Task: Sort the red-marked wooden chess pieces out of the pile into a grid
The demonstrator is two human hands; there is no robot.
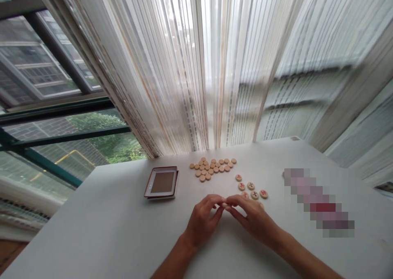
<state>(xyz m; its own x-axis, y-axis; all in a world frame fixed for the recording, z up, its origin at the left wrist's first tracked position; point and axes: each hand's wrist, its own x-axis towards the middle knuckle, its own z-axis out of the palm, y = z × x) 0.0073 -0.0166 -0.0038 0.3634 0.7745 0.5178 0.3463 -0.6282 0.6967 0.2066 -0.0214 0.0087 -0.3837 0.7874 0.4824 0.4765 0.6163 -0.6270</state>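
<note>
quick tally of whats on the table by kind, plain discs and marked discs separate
plain discs: about 25, too small for an exact count
marked discs: 6 in view, the hands may hide more
tray: 1
total: about 32

Roughly twenty plain discs (211, 167), at least six marked discs (254, 194), one brown tray (161, 183)

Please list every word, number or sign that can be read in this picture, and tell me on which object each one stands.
No text here can be read.
Face-up round pale wooden discs: red and dark marks, too small to read.
Cluster of plain round wooden discs: no marks visible.
Flat brown rectangular box: no label visible.
Pixelated patch: unreadable.
</note>
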